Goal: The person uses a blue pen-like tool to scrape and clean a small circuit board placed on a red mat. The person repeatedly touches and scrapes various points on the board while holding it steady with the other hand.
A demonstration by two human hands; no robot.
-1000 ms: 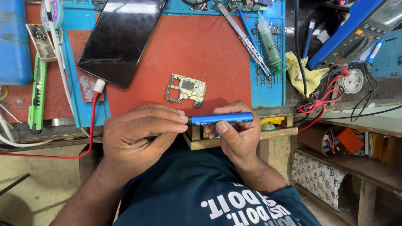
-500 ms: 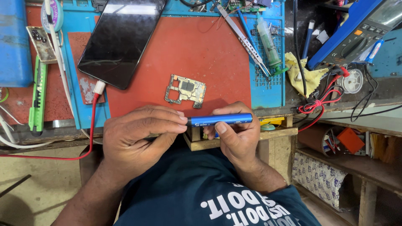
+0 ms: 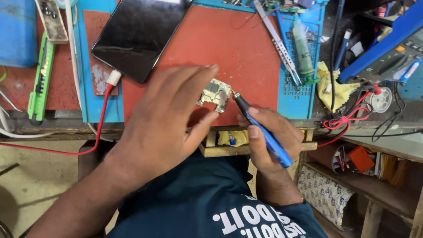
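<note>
Cluttered repair bench (image 3: pixel 61 128) with a red mat (image 3: pixel 246 57). Right hand (image 3: pixel 269 136) has its grip clenched around a blue screwdriver (image 3: pixel 264 132), tip touching the small circuit board (image 3: pixel 214 93). Left hand (image 3: pixel 167 119), fingers spread and grasping nothing, steadies the board's near edge. Work looks just begun; board lies whole, beyond both hands, below a dark tablet (image 3: pixel 136 35).
</note>
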